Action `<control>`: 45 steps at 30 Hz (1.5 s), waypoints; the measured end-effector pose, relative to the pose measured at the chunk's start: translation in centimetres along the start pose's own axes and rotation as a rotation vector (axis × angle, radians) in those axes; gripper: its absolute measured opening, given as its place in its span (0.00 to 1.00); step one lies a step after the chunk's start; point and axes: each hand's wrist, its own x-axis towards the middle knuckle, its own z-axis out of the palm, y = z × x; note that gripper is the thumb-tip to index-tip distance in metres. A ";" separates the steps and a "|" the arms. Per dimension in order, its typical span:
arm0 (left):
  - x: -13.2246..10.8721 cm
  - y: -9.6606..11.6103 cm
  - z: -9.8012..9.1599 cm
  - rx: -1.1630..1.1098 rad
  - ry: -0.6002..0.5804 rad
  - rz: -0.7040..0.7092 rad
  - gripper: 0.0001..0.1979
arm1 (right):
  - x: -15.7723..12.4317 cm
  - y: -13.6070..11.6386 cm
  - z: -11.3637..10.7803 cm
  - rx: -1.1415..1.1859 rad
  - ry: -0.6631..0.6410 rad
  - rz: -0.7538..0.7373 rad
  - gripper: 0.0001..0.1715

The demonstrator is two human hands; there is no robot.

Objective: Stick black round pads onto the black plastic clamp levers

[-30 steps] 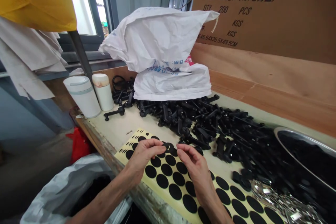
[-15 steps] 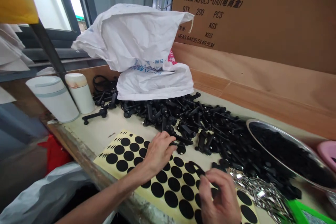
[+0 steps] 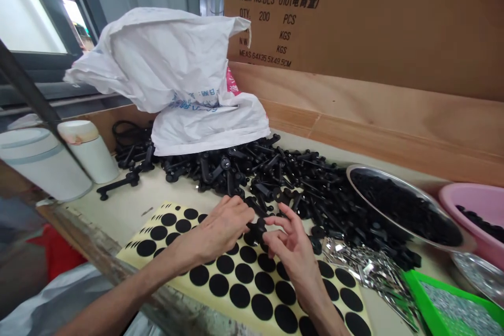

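My left hand (image 3: 226, 226) has its fingers closed on a black plastic part (image 3: 255, 231) above a yellow sheet of round black stickers (image 3: 252, 294). From the right, my right hand (image 3: 289, 244) touches the same part with thumb and fingertips pinched, its other fingers raised. Whether a sticker is between those fingertips is too small to tell. Behind both hands lies a heap of similar black parts (image 3: 323, 189). Small metal clips (image 3: 366, 268) are piled to the right of the sheet.
A steel bowl of black pieces (image 3: 405, 205), a pink basin (image 3: 468, 194) and a green tray (image 3: 417, 289) stand at the right. White cups (image 3: 43, 168) are at the left. A white sack (image 3: 169, 63) lies on the heap, before a cardboard box (image 3: 366, 26).
My right hand has moved up and left to the black part beside my left hand. The view has shifted right, showing more of the pink basin and green tray.
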 end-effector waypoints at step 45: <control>-5.4 1.3 4.6 -1.399 0.530 -0.888 0.14 | -2.7 1.4 4.8 -0.030 -0.147 0.348 0.21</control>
